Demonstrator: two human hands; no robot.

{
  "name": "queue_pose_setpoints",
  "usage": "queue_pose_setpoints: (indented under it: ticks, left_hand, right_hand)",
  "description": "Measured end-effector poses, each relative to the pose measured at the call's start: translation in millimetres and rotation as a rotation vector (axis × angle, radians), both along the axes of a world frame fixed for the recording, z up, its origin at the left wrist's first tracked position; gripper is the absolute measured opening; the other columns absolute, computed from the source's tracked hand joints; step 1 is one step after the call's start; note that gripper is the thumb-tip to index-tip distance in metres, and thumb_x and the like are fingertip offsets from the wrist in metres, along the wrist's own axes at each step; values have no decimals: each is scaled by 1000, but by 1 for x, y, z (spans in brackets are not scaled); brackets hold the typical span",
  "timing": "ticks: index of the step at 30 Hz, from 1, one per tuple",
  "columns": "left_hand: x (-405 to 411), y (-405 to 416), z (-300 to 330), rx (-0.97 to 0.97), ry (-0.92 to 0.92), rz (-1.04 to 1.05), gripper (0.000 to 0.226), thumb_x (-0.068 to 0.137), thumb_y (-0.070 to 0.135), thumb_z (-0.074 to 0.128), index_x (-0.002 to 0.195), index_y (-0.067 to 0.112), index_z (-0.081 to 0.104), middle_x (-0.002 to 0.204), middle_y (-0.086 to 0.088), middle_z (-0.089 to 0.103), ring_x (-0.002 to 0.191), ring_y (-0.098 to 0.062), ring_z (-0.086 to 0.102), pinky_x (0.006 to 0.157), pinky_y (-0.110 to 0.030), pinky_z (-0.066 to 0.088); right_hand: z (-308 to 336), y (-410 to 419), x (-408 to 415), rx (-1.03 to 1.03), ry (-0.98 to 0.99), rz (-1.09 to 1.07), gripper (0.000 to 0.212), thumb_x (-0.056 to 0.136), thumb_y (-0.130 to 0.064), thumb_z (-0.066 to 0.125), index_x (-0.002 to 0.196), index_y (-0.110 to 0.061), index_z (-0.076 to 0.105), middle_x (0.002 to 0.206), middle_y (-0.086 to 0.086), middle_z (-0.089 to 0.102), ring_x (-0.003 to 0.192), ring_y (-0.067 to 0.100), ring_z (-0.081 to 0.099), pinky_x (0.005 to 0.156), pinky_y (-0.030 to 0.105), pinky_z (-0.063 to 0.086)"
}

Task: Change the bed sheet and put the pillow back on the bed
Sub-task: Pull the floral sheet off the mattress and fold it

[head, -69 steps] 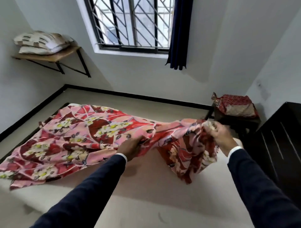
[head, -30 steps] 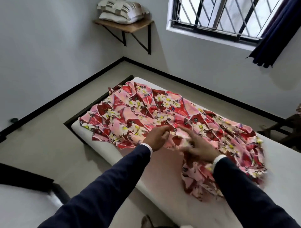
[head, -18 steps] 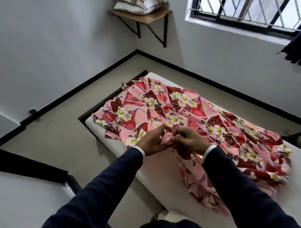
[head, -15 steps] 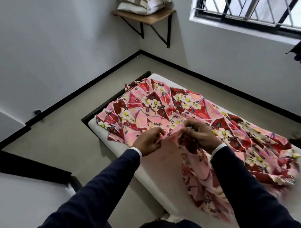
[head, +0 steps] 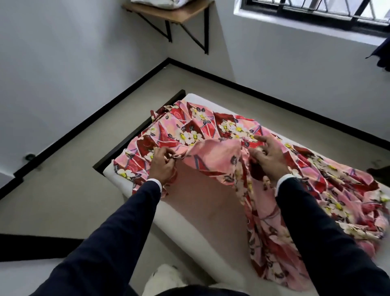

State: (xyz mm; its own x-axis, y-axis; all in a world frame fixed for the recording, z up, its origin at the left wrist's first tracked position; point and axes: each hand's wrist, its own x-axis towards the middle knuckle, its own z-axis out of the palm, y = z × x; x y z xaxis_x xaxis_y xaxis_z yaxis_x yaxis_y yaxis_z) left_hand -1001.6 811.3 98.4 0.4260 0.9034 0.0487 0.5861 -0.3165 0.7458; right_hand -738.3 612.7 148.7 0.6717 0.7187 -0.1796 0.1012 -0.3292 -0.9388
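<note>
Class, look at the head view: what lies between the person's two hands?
A lifted fold of the flowered sheet spans from left hand to right hand, its pale underside showing.

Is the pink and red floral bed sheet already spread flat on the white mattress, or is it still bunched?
Still bunched. The pink and red floral bed sheet lies crumpled, bare white mattress showing; left hand and right hand grip its folded-over edge.

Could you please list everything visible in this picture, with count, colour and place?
sheet: one, pink and red floral, bunched across the mattress
mattress: one, white, on the floor
shelf: one, wooden, on the wall, top
pillow: white, on the shelf, mostly cut off
window: one, dark frame, top right
curtain: dark blue, right edge
left hand: pinches the sheet's edge
right hand: grips the sheet, index finger straight
</note>
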Motion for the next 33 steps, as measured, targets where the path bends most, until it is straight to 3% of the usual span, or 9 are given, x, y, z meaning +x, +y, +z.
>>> queue_pose_setpoints:
  ticks: [6,9,11,14,20,23,25,28,33]
  left_hand:
    - [4,31,1,-239,-205,-357,15,95,-3,59,97,12,62,100,-1,59,90,-18,61,79,-37,58]
    - [4,49,8,-392,-318,-518,15,92,4,69,104,9,62,93,1,56,77,-12,63,70,-34,58]
    - [-9,75,14,-326,-276,-618,33,83,9,80,111,13,61,90,4,51,68,-5,58,63,-25,51]
    - [-36,119,6,-109,-27,-769,72,69,28,91,127,20,48,101,4,56,88,-8,59,72,-21,50]
    - [-57,184,-20,25,270,-579,26,87,21,68,110,27,57,94,-8,74,83,-30,70,67,-38,55]
    - [-59,205,-32,-30,371,-526,49,78,20,75,115,33,47,90,-5,74,77,-29,71,69,-40,58]
    - [-66,223,-46,-130,355,-439,61,71,18,81,119,31,46,96,-5,73,81,-28,70,73,-41,58]
    - [-80,250,-68,-208,197,-260,33,86,7,67,115,20,57,105,-10,70,99,-31,67,81,-36,52]
    - [-88,267,-58,-190,87,-162,14,101,8,52,100,2,65,98,-8,62,94,-28,59,75,-29,35]
  right_hand:
    - [-30,82,-104,-260,-43,529,81,88,-21,75,149,-47,28,110,3,59,92,19,62,83,33,50]
    - [-63,130,-151,-350,-221,548,29,80,-41,68,108,-39,58,90,-2,68,82,24,65,82,50,55]
    - [-61,159,-166,-293,-127,456,5,86,-29,62,88,-32,64,85,1,70,80,23,67,80,52,56]
    - [-31,189,-160,-101,52,354,12,97,-1,56,98,-8,65,94,23,68,79,26,66,75,45,58]
    - [11,200,-144,263,405,343,31,84,-29,77,96,-4,64,90,13,62,80,22,61,72,26,56]
    - [32,197,-136,450,583,242,24,82,-23,81,93,-7,67,92,11,63,78,19,65,69,25,59]
    - [44,193,-125,544,555,119,1,87,-14,71,87,-14,71,90,6,70,76,15,70,67,24,60]
    - [46,186,-94,642,486,-146,19,92,-8,54,90,-13,72,83,2,75,73,13,72,62,23,59]
    - [28,171,-36,681,503,-452,50,80,-10,76,124,-1,56,92,3,74,89,15,70,85,28,55]
